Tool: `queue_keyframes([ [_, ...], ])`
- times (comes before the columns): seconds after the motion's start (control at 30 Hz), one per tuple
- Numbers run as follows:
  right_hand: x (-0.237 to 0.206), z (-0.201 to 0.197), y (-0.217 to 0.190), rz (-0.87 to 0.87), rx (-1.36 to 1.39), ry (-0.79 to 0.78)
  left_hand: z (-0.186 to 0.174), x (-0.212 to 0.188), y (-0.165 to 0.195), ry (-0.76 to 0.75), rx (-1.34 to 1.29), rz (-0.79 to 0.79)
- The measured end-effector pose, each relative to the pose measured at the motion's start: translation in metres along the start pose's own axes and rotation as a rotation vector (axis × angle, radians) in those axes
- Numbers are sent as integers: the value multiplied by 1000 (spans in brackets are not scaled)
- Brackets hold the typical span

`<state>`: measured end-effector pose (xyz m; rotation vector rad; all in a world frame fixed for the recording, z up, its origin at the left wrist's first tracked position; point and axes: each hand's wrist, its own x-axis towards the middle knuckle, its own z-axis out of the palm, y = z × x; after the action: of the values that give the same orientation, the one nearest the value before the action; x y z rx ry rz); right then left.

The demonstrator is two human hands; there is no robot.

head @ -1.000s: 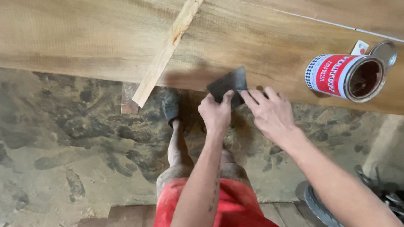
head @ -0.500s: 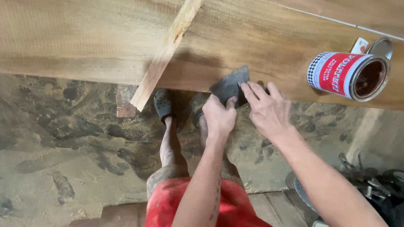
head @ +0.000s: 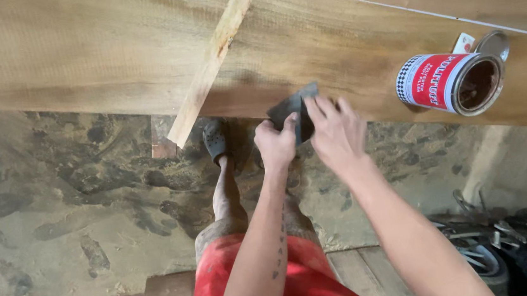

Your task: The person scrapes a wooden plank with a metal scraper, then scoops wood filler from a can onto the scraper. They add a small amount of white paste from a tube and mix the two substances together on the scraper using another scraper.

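Head view, looking down past the person's own arms to a long wooden plank (head: 78, 62) that crosses the frame, broad, pale brown and fine-grained, its near edge darker. Far to the left of both hands and below the plank lies a rough, mottled concrete floor (head: 46, 205). Nearer, up and to the left of the left hand, a narrow strip of pale wood (head: 214, 57) rests slantwise on the plank, its lower end overhanging the near edge. Just beside that hand, a grey shoe (head: 214, 141) and bare leg show under the plank, above red shorts (head: 250, 282). The left hand (head: 278, 143) is closed, fingers pinched on the lower left corner of a dark grey sheet of abrasive paper (head: 292, 110), thin, matte and roughly rectangular. The sheet lies directly ahead of both hands on the plank's near edge, its long axis tilted up toward the right. The right hand (head: 336, 132) rests with fingers spread flat on the sheet's right side, pressing rather than gripping; both hands touch it, neither clearly nearer. Well to the right of the right hand an open cylindrical metal can (head: 451, 81) with a red and white label lies on its side on the plank, dark inside, its round lid (head: 491, 44) just behind. A tangle of dark metal parts (head: 507, 241) lies on the floor below it.
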<state>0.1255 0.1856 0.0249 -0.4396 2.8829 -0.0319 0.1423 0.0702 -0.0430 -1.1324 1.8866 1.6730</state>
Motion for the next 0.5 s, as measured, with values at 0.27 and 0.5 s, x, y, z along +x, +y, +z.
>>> queue_keyframes([
  [0.27,3,-2,-13,45,-2,-62,12,-19,6,34,-265,-13],
  [0.5,3,-3,-14,71,-58,-14,15,-18,11,-58,-323,-213],
])
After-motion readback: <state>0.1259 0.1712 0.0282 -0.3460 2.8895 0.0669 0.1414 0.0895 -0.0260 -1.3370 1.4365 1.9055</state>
